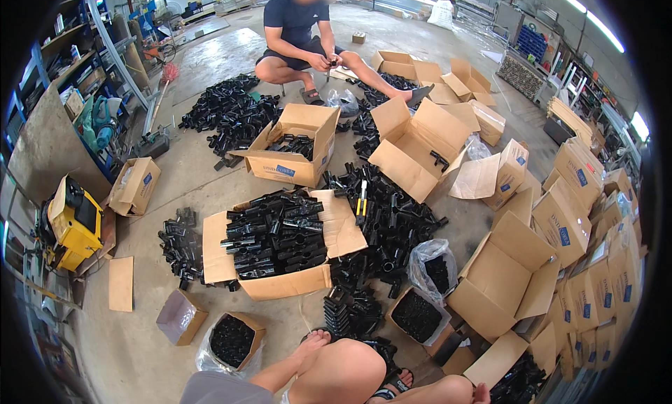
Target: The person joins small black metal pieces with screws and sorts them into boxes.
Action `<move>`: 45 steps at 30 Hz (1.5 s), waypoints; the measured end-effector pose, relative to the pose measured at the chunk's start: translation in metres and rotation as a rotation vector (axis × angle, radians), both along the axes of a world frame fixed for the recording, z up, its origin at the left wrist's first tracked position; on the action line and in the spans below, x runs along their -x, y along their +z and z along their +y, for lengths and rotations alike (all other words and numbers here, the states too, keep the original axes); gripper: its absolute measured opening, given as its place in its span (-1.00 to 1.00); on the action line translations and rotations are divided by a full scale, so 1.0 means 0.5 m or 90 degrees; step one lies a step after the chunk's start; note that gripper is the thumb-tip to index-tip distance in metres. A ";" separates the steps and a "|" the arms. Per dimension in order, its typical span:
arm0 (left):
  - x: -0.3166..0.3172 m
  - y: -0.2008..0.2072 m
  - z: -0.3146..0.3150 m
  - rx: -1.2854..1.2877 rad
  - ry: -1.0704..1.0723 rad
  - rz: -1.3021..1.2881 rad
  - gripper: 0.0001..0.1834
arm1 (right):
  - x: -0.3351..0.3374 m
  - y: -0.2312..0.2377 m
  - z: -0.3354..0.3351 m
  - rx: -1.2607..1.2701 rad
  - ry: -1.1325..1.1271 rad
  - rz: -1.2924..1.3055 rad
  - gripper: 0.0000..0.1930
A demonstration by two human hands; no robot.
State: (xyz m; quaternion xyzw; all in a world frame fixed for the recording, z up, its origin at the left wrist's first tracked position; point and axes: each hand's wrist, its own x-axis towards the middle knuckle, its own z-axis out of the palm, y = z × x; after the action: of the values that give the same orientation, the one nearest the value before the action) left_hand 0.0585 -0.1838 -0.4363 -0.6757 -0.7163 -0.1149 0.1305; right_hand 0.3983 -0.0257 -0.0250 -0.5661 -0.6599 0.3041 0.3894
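My left forearm slopes down from a grey sleeve beside my raised knee. Low in the head view, my left hand (308,353) is near a sandalled foot (317,337); its fingers are hard to separate from the foot. My right hand (481,393) shows only a few fingertips past my other knee at the lower edge, close to a carton of black parts (519,380). What either hand holds, if anything, is not visible. Before me stands an open carton (285,284) heaped with black tubular fittings (276,232). Another heap of black fittings (392,225) lies to its right.
Across the floor a seated co-worker (297,26) handles a small black piece. An open carton (500,274) stands at right, near stacked cartons (595,292). A yellow-and-black tool (361,202) rests on the heap. Small boxes (233,339) with black pieces sit nearby. A yellow machine (73,225) is at left.
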 end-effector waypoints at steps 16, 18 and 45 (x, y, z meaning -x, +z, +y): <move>0.021 0.170 0.131 0.294 -0.015 -0.222 -0.76 | 0.075 0.084 0.016 0.037 0.029 -0.152 -0.33; 0.024 0.179 0.135 0.279 -0.035 -0.218 -0.74 | 0.067 0.069 0.016 0.037 0.021 -0.131 -0.34; 0.009 0.246 0.128 0.300 -0.055 -0.276 -0.79 | 0.048 -0.003 0.039 0.131 0.127 0.039 -0.38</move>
State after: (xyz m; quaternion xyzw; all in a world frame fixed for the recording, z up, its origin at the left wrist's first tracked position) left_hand 0.0538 -0.1199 -0.3133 -0.6772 -0.7048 -0.0927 -0.1898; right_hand 0.3745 -0.0063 -0.0262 -0.5252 -0.6661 0.4242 0.3171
